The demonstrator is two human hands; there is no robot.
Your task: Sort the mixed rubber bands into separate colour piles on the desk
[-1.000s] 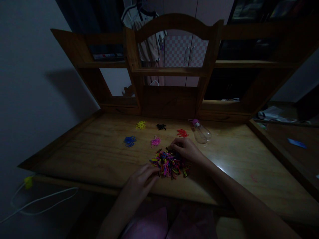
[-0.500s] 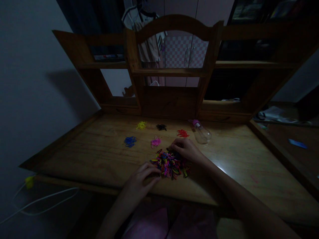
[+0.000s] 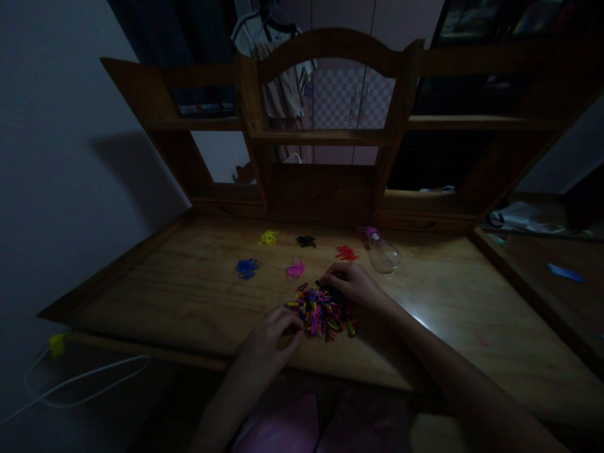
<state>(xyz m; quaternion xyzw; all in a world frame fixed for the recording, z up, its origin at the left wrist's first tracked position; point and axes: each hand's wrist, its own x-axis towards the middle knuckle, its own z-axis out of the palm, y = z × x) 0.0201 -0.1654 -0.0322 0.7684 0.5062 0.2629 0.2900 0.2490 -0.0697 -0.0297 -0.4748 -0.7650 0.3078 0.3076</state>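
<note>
Bands of every colour sit heaped in one pile on the desk, and both hands are on its borders! Left hand, at the pile's left edge, has thumb and finger curled towards each other; right hand, at its far edge, bends its fingers down. Whether either pinches a band, I cannot tell. Tangling looks the big danger: loops this jumbled could hook together, so one tug might drag out several. Pink bunch lies just beyond the pile, so a careless push from the right hand could run the two together. Dim light is no friend either; black and dark blue might get confused. And watch the clear bottle, beyond the pile to the right: an elbow or wrist swinging wide could knock it into the red bunch!
</note>
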